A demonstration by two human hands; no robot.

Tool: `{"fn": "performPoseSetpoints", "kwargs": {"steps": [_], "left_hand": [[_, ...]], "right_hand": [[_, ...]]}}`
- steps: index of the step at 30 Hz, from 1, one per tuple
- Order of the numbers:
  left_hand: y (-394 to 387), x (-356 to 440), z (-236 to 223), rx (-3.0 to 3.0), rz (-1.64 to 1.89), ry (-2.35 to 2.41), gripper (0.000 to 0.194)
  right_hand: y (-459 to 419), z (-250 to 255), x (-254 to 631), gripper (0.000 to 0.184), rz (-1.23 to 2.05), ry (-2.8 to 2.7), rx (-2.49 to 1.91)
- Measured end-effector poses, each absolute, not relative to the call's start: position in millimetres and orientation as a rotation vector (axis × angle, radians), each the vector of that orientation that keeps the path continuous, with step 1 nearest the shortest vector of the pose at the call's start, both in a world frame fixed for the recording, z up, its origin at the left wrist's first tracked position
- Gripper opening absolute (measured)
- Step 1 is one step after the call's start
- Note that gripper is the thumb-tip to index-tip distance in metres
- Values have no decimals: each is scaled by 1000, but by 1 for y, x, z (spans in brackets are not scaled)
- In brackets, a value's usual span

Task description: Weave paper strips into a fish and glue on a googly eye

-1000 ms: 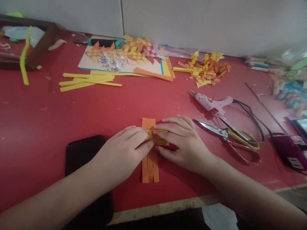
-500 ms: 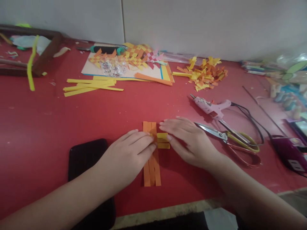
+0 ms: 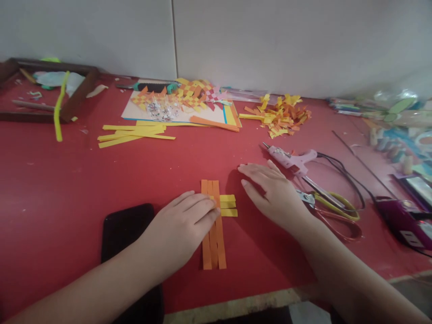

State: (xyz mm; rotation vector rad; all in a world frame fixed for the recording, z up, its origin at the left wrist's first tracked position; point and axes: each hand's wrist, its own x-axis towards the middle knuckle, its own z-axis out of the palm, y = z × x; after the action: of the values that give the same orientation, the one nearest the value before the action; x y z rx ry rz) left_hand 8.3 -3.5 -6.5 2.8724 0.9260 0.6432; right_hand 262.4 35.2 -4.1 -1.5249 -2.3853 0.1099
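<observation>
Upright orange paper strips lie side by side on the red table, crossed by short yellow paper strips that stick out on the right. My left hand rests on the crossing with its fingers close together, holding the strips down and hiding part of the weave. To the right, my right hand is open, fingers spread and apart from the paper. Just beyond it are a pink glue gun and scissors, whose blades are mostly covered by my right hand and forearm.
A black phone-like slab lies partly under my left forearm. Farther back are loose yellow strips, woven pieces on a paper stack, and a pile of paper scraps. A brown wooden frame stands left; a purple device sits right.
My right hand has moved right, away from the yellow strip ends, which now show uncovered. My left hand stays on the weave. The whole view has shifted slightly.
</observation>
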Motion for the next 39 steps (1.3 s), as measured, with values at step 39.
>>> {"fn": "performPoseSetpoints", "kwargs": {"steps": [39], "left_hand": [[-2, 7, -22, 2883, 706, 899, 30]], "right_hand": [[130, 39, 343, 30, -165, -2042, -1891]]}}
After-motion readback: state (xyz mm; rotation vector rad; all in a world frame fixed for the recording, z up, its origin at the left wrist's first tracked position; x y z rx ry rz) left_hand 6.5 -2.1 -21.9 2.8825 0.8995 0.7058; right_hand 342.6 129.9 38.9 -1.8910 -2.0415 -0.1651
